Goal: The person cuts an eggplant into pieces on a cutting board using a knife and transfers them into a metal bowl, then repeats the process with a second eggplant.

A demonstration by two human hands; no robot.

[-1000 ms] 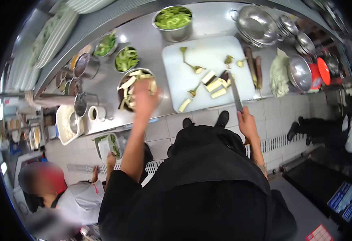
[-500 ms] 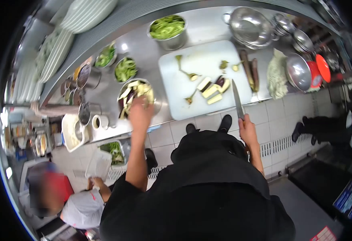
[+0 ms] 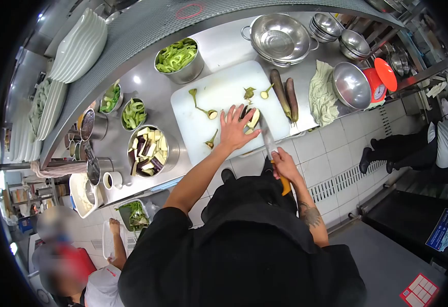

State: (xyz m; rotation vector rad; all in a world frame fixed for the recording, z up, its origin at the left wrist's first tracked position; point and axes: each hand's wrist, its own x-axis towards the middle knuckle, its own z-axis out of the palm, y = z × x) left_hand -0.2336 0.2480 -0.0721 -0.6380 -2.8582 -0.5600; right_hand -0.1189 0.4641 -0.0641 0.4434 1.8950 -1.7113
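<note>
My left hand (image 3: 234, 128) lies over the white cutting board (image 3: 192, 139) with its fingers spread. Beneath and beside those fingers are cut eggplant pieces (image 3: 254, 118), partly hidden by the hand. In my right hand (image 3: 284, 165) is a kitchen knife (image 3: 269, 140) with a yellow handle, its blade over the board's near right edge beside the pieces. Trimmed eggplant stems (image 3: 211, 114) are scattered on the board. Left of it stands a metal pot (image 3: 168, 159) filled with eggplant chunks (image 3: 149, 146). Two long whole eggplants (image 3: 280, 92) rest at the board's right.
A pot of sliced green vegetables (image 3: 178, 56) and a metal colander (image 3: 279, 38) stand behind the board. To the right are a crumpled cloth (image 3: 323, 94), a steel bowl (image 3: 352, 86) and a red scale (image 3: 377, 84). Other people are at lower left and far right.
My left hand has moved right, from the pot of eggplant chunks to the pieces on the board. The knife has come closer to those pieces, and the camera view has shifted.
</note>
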